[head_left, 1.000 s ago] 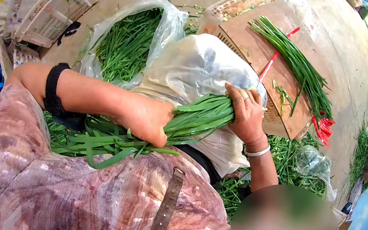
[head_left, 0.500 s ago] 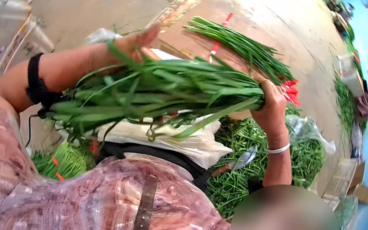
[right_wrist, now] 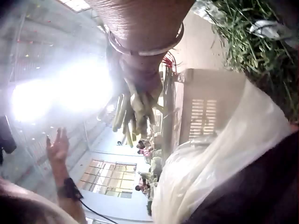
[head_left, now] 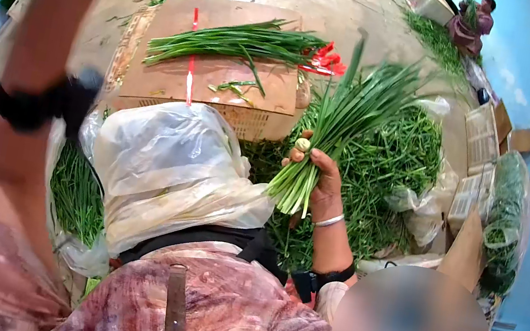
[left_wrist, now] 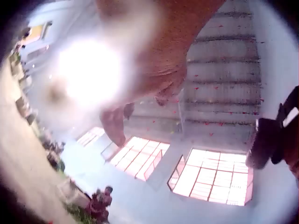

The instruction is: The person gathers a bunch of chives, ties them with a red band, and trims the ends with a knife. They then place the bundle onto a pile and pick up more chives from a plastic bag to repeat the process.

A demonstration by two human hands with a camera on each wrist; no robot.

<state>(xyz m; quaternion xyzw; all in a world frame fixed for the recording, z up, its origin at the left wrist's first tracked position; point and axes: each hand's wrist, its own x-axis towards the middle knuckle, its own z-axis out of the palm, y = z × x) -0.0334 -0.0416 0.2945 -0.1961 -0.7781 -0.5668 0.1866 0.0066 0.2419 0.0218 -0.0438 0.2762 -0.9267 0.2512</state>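
Note:
My right hand (head_left: 325, 187) grips a bunch of garlic chives (head_left: 359, 115) near its pale cut ends. The ends point down toward my lap, and the long green leaves fan up and to the right. In the right wrist view, stalk ends (right_wrist: 125, 119) stick out past the fingers. My left arm is raised high, its hand beyond the top of the head view. The right wrist view shows that left hand (right_wrist: 57, 149) holding nothing, fingers spread. Another bunch of chives (head_left: 230, 42) lies on the cardboard (head_left: 277, 97), beside red ties (head_left: 326, 59).
Clear plastic (head_left: 174, 157) covers my lap. A heap of loose greens (head_left: 385, 165) lies to the right, and a bag of greens (head_left: 76, 192) to the left. The cardboard tops a slotted crate (head_left: 244, 123). White crates (head_left: 481, 143) stand near the blue wall; another person (head_left: 470, 28) is far off.
The left hand has let go of the leaves and swung up high. The right hand has turned the bunch, so the leaves now point away to the right. The view has shifted rightward.

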